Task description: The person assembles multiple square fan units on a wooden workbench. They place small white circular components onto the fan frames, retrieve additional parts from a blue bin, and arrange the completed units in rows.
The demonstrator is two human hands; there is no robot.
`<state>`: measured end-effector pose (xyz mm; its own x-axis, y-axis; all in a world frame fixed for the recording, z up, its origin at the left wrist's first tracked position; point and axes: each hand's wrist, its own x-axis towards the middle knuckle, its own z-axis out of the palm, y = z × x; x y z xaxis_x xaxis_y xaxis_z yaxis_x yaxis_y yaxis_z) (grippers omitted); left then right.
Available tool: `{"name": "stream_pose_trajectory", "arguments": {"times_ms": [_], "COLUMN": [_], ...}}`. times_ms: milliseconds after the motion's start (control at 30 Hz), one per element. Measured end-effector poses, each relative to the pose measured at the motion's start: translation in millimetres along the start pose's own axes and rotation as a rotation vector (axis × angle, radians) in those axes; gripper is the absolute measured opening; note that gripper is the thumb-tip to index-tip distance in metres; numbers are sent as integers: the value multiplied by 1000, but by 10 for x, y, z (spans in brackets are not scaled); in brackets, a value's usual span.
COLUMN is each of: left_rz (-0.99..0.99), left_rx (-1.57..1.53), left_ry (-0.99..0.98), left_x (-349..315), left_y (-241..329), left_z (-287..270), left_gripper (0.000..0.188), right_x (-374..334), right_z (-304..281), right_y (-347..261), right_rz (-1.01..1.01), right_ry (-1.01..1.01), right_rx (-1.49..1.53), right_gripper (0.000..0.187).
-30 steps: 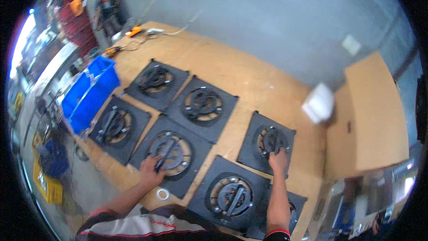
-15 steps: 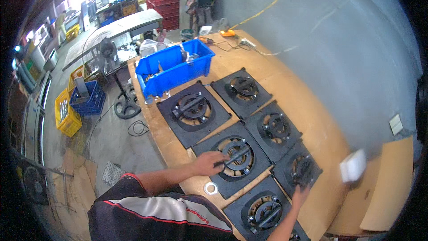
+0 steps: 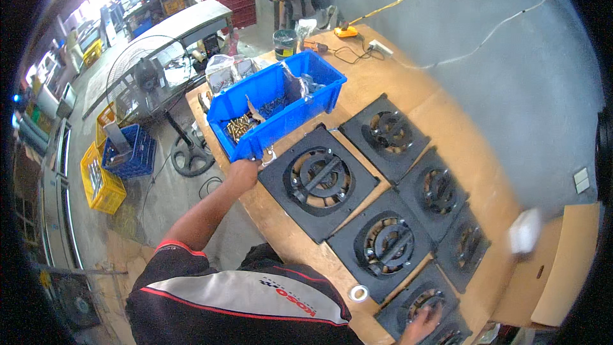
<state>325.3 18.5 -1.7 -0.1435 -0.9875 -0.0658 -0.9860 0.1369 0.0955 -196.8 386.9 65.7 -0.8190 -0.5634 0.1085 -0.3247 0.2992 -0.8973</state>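
Note:
Black square plates (image 3: pixel 381 252), each with a round ring in the middle and several with a bar across it, lie in two rows on the wooden table. My left hand (image 3: pixel 242 176) is at the table's left edge, by the lower front corner of a blue plastic bin (image 3: pixel 297 112). Its fingers are curled, and what they may hold is hidden. My right hand (image 3: pixel 421 326) is over the ring of a plate (image 3: pixel 391 319) at the lower right, fingers slightly apart and somewhat blurred. Brass-coloured screws (image 3: pixel 241 128) and dark small parts fill the bin.
A roll of white tape (image 3: pixel 358 293) lies at the near table edge. Behind the bin are a dark tub (image 3: pixel 285 45) and a corded orange tool (image 3: pixel 315 46). A floor fan (image 3: pixel 148 73) and yellow crate (image 3: pixel 102 182) stand left; a cardboard box (image 3: pixel 549 275) stands right.
My left hand has left the bar on the middle plate and moved up and left to the bin's corner. My right hand has moved nearer, onto another plate. The view has shifted.

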Motion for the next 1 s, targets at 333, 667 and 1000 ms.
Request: {"name": "stream_pose_trajectory", "arguments": {"times_ms": [333,667,1000], "left_rz": [150,132,258], "left_rx": [-330,-963,-941], "left_ry": [130,-105,-120], "left_x": [-50,-494,-210], "left_y": [-131,-318,-263], "left_z": [405,503,462], "left_gripper": [27,27,26], "right_x": [-693,-758,-604], "right_z": [2459,3452,3795], "right_y": [-1237,-1540,-1416], "right_rz": [-243,-402,-546], "right_ry": [-574,-875,-796], "right_rx": [-115,-332,-432], "right_gripper": [38,50,57]}}
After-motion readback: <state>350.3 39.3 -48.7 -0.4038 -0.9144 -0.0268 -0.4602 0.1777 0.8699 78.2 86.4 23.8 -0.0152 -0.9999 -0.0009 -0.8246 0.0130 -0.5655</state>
